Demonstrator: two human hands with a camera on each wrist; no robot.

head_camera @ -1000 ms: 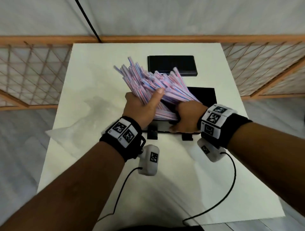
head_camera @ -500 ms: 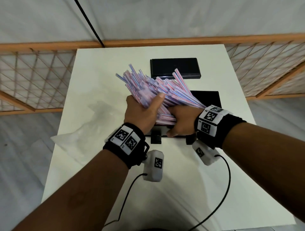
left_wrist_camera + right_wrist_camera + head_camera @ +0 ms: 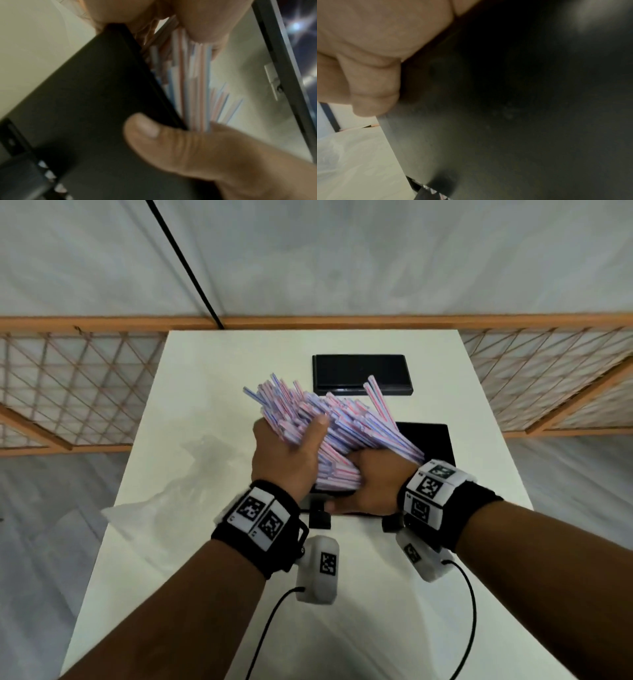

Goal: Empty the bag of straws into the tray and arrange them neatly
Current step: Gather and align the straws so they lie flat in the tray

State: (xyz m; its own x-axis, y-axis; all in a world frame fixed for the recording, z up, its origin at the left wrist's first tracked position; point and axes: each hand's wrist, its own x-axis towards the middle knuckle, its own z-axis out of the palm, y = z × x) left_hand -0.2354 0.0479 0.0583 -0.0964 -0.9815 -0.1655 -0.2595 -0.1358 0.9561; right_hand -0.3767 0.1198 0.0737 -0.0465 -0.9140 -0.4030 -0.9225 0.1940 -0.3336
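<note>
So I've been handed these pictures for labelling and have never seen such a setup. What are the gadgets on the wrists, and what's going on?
Those are small cameras strapped to a person's wrists; a third sits on the head. The wide picture is the head view, and the two blurry close-ups look along each hand. On the white table stand a black tray, a second black tray farther back, and an empty clear bag to the left. The left hand and right hand together grip a big bundle of striped straws over the near tray.

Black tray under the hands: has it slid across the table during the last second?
No. The tray has its far corner as before, just nearer and right of the black box.
</note>
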